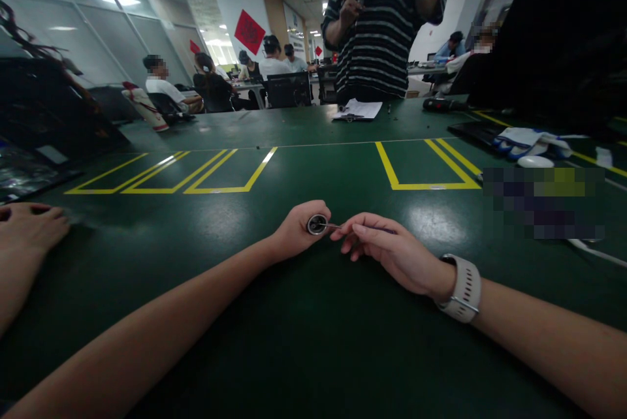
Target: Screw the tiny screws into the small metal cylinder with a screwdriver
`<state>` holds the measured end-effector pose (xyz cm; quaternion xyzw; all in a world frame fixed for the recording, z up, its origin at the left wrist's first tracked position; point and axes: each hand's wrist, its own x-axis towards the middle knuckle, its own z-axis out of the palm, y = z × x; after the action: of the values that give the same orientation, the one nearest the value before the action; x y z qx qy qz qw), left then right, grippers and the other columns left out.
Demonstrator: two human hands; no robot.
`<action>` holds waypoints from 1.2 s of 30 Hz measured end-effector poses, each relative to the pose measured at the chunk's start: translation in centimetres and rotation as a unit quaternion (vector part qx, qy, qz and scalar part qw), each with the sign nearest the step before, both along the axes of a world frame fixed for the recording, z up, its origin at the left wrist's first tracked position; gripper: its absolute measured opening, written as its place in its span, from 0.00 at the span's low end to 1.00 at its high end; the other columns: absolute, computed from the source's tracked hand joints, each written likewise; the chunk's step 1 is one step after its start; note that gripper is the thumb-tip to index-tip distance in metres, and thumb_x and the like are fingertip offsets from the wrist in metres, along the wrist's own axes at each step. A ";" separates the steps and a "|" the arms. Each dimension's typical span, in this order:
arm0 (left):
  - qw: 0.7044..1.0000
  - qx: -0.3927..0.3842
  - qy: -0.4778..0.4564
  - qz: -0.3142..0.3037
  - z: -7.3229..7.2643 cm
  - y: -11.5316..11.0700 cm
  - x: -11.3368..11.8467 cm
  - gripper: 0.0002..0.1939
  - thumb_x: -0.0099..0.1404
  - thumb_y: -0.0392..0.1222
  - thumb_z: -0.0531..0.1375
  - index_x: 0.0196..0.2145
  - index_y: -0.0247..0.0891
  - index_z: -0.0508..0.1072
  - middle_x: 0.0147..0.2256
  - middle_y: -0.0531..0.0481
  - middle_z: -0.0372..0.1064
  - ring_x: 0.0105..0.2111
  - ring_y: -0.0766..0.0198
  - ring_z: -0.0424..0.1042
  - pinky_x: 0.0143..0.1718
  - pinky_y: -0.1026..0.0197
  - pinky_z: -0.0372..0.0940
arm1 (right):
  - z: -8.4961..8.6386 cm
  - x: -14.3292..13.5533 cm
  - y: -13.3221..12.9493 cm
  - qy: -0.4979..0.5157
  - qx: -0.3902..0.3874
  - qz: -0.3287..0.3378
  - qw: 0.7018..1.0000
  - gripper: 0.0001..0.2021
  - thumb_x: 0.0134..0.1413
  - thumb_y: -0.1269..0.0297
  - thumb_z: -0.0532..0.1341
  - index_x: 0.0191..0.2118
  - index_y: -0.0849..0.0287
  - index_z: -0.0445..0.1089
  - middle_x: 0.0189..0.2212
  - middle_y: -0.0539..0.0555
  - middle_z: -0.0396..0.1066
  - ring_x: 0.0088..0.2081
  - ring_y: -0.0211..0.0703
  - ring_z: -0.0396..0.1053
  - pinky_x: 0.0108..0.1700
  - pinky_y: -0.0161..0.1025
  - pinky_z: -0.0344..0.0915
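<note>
My left hand (298, 231) is closed around a round metal cylinder (317, 224). The cylinder's open end faces me, and dark inner parts show inside its bright rim; the fingers hide the rest. Between the thumb and fingers of my right hand (379, 246) is a thin metal-shafted tool (335, 226), its dark rear end showing above the hand. The tool's tip reaches the cylinder's opening; how deep it sits I cannot tell. Both hands are above the green tabletop (313, 334), and a pale watch strap is on my right wrist.
Another person's hand (29, 230) rests at the left edge. Yellow tape outlines (218, 191) mark the table. Across it stands a person in a striped top (375, 34) holding a thin tool, behind a clipboard (360, 109). Gloves (531, 142) and a power drill (443, 105) lie right.
</note>
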<state>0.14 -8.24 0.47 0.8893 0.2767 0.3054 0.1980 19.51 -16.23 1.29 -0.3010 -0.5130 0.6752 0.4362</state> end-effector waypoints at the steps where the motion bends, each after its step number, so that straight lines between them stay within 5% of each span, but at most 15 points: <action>1: 1.000 0.005 0.005 0.003 -0.1 0.0 0.0 0.10 0.59 0.40 0.57 0.23 0.37 0.60 0.23 0.55 0.58 0.24 0.69 0.58 0.25 0.65 0.55 | 0.0 0.0 0.0 -0.002 0.005 -0.008 1.000 0.08 0.58 0.64 0.56 0.38 0.58 0.71 0.41 0.54 0.71 0.37 0.38 0.66 0.38 0.38 0.62; 7: 0.996 0.052 0.055 0.041 -0.5 0.2 0.0 0.08 0.60 0.40 0.55 0.25 0.37 0.63 0.25 0.54 0.60 0.25 0.67 0.60 0.27 0.64 0.55 | -0.2 -0.3 -0.2 -0.063 0.064 -0.062 0.994 0.08 0.57 0.62 0.57 0.37 0.57 0.72 0.36 0.52 0.70 0.35 0.38 0.66 0.37 0.38 0.62; 25: 0.999 0.011 -0.027 0.027 -0.1 0.1 0.1 0.12 0.60 0.41 0.58 0.23 0.37 0.59 0.23 0.56 0.56 0.24 0.70 0.58 0.26 0.65 0.54 | 0.2 -0.1 -0.2 -0.024 0.018 -0.021 0.999 0.08 0.57 0.64 0.57 0.39 0.57 0.73 0.42 0.54 0.71 0.37 0.38 0.66 0.37 0.38 0.62; 36: 0.989 0.101 0.082 0.070 -0.5 0.4 0.1 0.08 0.61 0.35 0.55 0.25 0.37 0.62 0.25 0.54 0.58 0.26 0.68 0.60 0.27 0.64 0.54 | -0.4 0.0 0.2 -0.010 0.011 -0.062 0.998 0.08 0.56 0.64 0.56 0.34 0.59 0.72 0.35 0.54 0.72 0.35 0.39 0.66 0.37 0.38 0.60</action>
<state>0.25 -7.88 0.00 0.9055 0.3211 0.2705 0.0617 19.47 -16.04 0.87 -0.3346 -0.5052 0.6379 0.4753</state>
